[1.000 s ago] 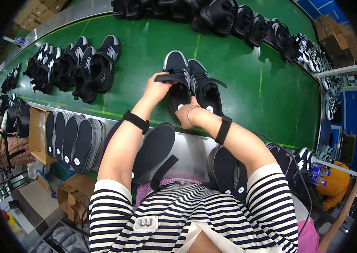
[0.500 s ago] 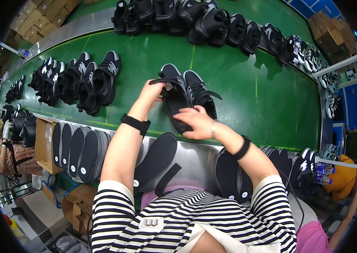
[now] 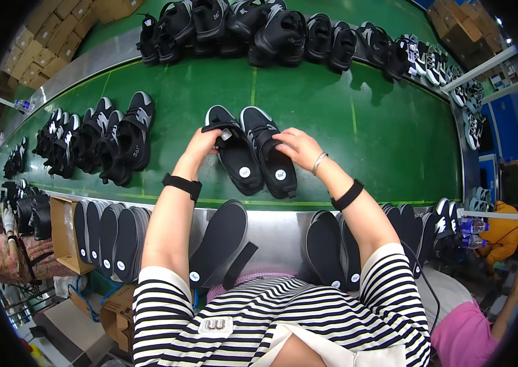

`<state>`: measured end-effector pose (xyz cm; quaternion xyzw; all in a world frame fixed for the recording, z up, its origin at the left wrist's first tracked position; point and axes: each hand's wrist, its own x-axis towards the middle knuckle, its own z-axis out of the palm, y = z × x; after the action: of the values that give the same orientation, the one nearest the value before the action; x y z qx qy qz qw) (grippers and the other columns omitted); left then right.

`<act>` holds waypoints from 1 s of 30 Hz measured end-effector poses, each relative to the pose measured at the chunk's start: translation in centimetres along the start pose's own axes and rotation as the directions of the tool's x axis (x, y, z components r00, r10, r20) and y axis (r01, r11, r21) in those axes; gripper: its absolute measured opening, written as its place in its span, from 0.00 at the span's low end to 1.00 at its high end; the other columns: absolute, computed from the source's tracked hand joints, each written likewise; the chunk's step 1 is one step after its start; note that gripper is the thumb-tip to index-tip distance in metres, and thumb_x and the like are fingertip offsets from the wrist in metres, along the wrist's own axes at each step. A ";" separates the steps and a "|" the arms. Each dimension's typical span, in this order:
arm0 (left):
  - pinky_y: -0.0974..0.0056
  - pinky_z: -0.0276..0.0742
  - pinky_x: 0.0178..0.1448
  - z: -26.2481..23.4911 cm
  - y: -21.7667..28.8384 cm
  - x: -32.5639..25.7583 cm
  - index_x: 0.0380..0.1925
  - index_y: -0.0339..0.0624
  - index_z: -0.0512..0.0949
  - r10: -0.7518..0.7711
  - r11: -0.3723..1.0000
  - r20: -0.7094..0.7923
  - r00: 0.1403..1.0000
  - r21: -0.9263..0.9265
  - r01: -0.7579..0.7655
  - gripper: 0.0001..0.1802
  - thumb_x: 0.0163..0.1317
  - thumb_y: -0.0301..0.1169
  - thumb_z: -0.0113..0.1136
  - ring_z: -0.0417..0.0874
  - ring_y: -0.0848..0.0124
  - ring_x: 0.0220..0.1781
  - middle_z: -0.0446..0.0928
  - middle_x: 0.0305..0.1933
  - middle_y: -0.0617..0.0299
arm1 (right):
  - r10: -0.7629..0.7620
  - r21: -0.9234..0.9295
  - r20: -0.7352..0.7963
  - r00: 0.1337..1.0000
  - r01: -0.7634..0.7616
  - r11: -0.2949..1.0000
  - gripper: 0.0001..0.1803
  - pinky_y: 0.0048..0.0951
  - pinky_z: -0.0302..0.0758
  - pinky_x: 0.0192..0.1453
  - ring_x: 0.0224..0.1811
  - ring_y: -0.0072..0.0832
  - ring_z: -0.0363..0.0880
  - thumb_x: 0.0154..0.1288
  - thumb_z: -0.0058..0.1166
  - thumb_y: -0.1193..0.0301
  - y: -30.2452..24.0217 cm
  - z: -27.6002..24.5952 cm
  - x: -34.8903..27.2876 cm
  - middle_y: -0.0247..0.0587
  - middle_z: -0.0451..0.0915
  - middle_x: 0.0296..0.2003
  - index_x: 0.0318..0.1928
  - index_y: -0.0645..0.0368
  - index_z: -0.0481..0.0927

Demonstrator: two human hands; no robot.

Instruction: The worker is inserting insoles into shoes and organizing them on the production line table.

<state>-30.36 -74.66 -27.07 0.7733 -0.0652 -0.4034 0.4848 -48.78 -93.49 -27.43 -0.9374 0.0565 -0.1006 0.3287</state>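
A pair of black sneakers lies side by side on the green table in front of me, grey toes pointing away. Both the left sneaker (image 3: 238,160) and the right sneaker (image 3: 275,165) show a round white sticker on the heel of the insole. My left hand (image 3: 202,147) pinches the raised strap (image 3: 213,128) at the left sneaker's opening, where a white tag shows. Across the right sneaker its strap (image 3: 263,137) lies over the laces. At that strap's outer end are the closed fingers of my right hand (image 3: 298,148); their tips are partly hidden.
Stacks of black insoles (image 3: 129,238) stand along the metal ledge (image 3: 277,235) before me, with one loose insole (image 3: 222,235) and a black strip (image 3: 240,265). More sneakers (image 3: 133,131) are grouped at left. A shoe row (image 3: 277,37) lines the far edge. Co-workers sit on both sides.
The right sneaker's loose strap has come down across its laces. My right hand has left the heel area for that strap. My left hand stays at the left sneaker's strap.
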 end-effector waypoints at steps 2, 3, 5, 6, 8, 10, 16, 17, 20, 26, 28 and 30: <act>0.58 0.72 0.41 0.1 -0.3 0.0 0.36 0.43 0.74 -0.001 1.000 -0.004 1.000 -0.007 0.001 0.13 0.50 0.34 0.51 0.73 0.72 0.38 0.74 0.34 0.64 | 0.157 0.009 0.096 0.983 -0.158 0.987 0.14 0.33 0.70 0.43 0.40 0.38 0.74 0.53 0.50 0.62 0.3 0.0 1.3 0.43 0.76 0.36 0.36 0.55 0.78; 0.59 0.72 0.40 0.1 -0.3 -0.3 0.36 0.43 0.74 0.001 1.000 -0.007 1.000 -0.018 -0.001 0.13 0.50 0.35 0.51 0.73 0.72 0.38 0.74 0.34 0.65 | 0.161 0.013 0.097 0.982 -0.163 0.987 0.14 0.33 0.70 0.43 0.40 0.38 0.74 0.53 0.50 0.62 0.4 0.0 2.0 0.43 0.76 0.36 0.36 0.55 0.78; 0.60 0.72 0.40 0.5 -0.4 -0.6 0.35 0.43 0.74 0.005 1.000 -0.007 1.000 -0.026 -0.005 0.13 0.50 0.35 0.51 0.73 0.73 0.38 0.74 0.34 0.65 | 0.398 0.123 0.278 0.874 -0.444 0.888 0.13 0.33 0.71 0.38 0.32 0.39 0.76 0.49 0.51 0.61 0.5 -0.5 3.7 0.45 0.78 0.27 0.29 0.57 0.80; 0.61 0.71 0.40 0.5 -0.8 -0.6 0.35 0.44 0.75 0.017 0.998 -0.021 1.000 -0.052 -0.018 0.13 0.50 0.36 0.51 0.73 0.73 0.38 0.74 0.34 0.65 | 0.398 0.077 0.259 0.880 -0.430 0.900 0.13 0.32 0.71 0.35 0.28 0.39 0.76 0.47 0.50 0.62 0.2 -0.5 4.4 0.46 0.78 0.23 0.25 0.58 0.80; 0.61 0.71 0.40 0.4 -1.5 -0.3 0.35 0.44 0.75 0.029 0.997 -0.035 0.999 -0.076 -0.032 0.13 0.50 0.36 0.51 0.73 0.73 0.38 0.74 0.33 0.66 | 0.445 0.108 0.285 0.849 -0.490 0.865 0.12 0.28 0.70 0.30 0.23 0.31 0.74 0.48 0.52 0.63 -0.2 -0.6 5.2 0.42 0.76 0.19 0.23 0.60 0.79; 0.58 0.70 0.43 0.0 -2.7 0.1 0.46 0.44 0.69 0.094 0.993 0.039 0.995 -0.074 -0.091 0.22 0.50 0.37 0.54 0.71 0.69 0.45 0.72 0.43 0.63 | 0.496 0.154 0.345 0.797 -0.569 0.808 0.13 0.22 0.68 0.24 0.17 0.21 0.71 0.49 0.54 0.64 -0.3 -0.4 5.7 0.36 0.73 0.14 0.20 0.62 0.78; 0.50 0.72 0.43 2.8 -4.1 -3.4 0.62 0.53 0.36 -0.151 0.988 0.023 0.988 0.028 0.150 0.47 0.47 0.28 0.56 0.67 0.58 0.53 0.58 0.59 0.53 | 0.306 0.139 0.057 0.950 -0.311 0.940 0.26 0.31 0.69 0.47 0.40 0.41 0.74 0.45 0.54 0.61 -0.4 0.9 0.2 0.53 0.75 0.38 0.46 0.59 0.71; 0.52 0.74 0.41 2.9 -4.9 -3.3 0.62 0.53 0.36 -0.130 0.992 -0.003 0.992 0.005 0.130 0.47 0.46 0.25 0.54 0.68 0.57 0.52 0.58 0.58 0.52 | 0.291 0.077 0.082 0.953 -0.298 0.952 0.33 0.32 0.67 0.51 0.45 0.44 0.72 0.46 0.55 0.61 -0.3 1.8 -1.7 0.55 0.72 0.44 0.53 0.58 0.63; 0.55 0.76 0.34 3.7 -4.9 -3.0 0.62 0.52 0.38 -0.065 0.997 -0.006 0.998 0.039 0.065 0.47 0.43 0.21 0.51 0.71 0.58 0.48 0.59 0.58 0.52 | 0.467 0.103 0.331 0.820 -0.524 0.846 0.28 0.35 0.67 0.51 0.45 0.47 0.72 0.47 0.52 0.63 -0.2 2.5 -4.4 0.58 0.73 0.41 0.50 0.62 0.66; 0.66 0.69 0.49 7.6 -2.1 -2.0 0.58 0.35 0.54 0.280 0.957 0.247 0.927 0.005 -0.291 0.33 0.50 0.24 0.51 0.69 0.64 0.52 0.58 0.60 0.49 | 0.683 0.126 0.120 0.721 -0.693 0.710 0.18 0.39 0.70 0.41 0.35 0.50 0.74 0.47 0.45 0.70 3.4 0.4 -6.5 0.61 0.75 0.29 0.38 0.71 0.70; 0.65 0.67 0.52 7.1 -2.3 -2.4 0.55 0.33 0.59 0.229 0.965 0.262 0.938 0.066 -0.254 0.28 0.52 0.25 0.50 0.69 0.64 0.53 0.63 0.56 0.51 | 0.731 0.252 0.175 0.659 -0.748 0.614 0.23 0.37 0.71 0.39 0.33 0.45 0.75 0.49 0.45 0.69 2.4 -2.2 -7.0 0.55 0.76 0.28 0.46 0.70 0.68; 0.65 0.67 0.53 5.3 -0.7 -5.2 0.54 0.33 0.61 0.180 0.967 0.233 0.956 0.138 -0.215 0.26 0.53 0.25 0.50 0.69 0.64 0.53 0.66 0.54 0.51 | 0.560 -0.117 -0.118 0.820 -0.572 0.812 0.22 0.35 0.71 0.41 0.33 0.44 0.74 0.51 0.46 0.70 3.6 -2.3 -9.3 0.52 0.76 0.33 0.49 0.64 0.68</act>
<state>-37.67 -75.45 -25.78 0.7505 -0.2277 -0.4286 0.4485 -58.50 -96.09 -29.28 -0.8950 0.3528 -0.0300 0.2713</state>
